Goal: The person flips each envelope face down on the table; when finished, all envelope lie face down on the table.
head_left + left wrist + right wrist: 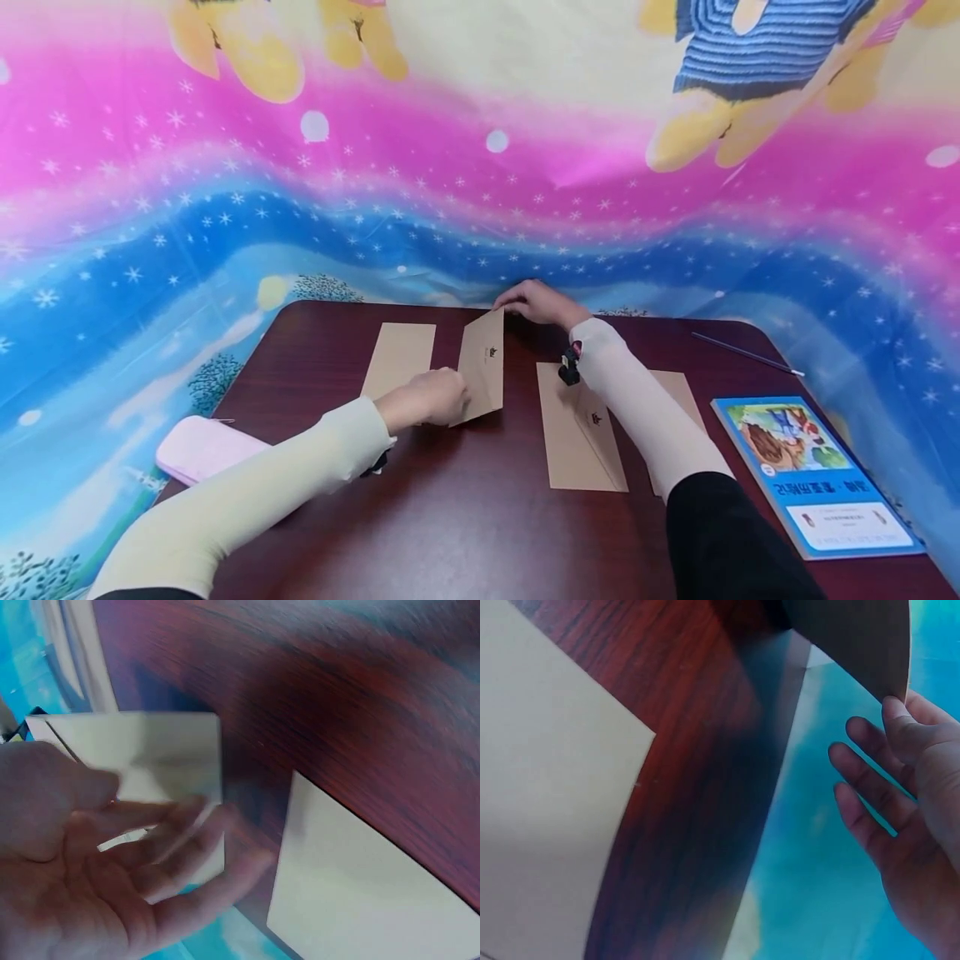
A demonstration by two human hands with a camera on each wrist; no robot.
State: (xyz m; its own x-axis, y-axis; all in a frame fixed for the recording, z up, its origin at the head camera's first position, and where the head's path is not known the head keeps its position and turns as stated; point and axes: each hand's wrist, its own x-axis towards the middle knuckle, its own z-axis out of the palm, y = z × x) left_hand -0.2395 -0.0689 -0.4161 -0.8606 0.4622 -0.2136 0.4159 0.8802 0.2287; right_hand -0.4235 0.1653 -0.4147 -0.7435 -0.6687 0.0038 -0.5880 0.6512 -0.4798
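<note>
A tan envelope (483, 362) with a small dark crown print is held raised and tilted over the table. My right hand (536, 300) pinches its far top corner between thumb and index finger, while the other fingers spread loosely in the right wrist view. At its near lower edge is my left hand (435, 396). In the left wrist view that hand's blurred, lightly bent fingers (187, 855) overlap the envelope, with no pinch showing. Another tan envelope (397, 350) lies just left of the raised one. To the right is a crown-printed envelope (577, 433) with a diagonal fold line.
One more tan envelope (678, 387) lies partly under the right forearm. A blue illustrated book (813, 475) is at the right edge, with a thin dark stick (742, 352) behind it. A pink case (206, 450) sits at left. A printed cloth (480, 192) hangs behind the dark wooden table (480, 525).
</note>
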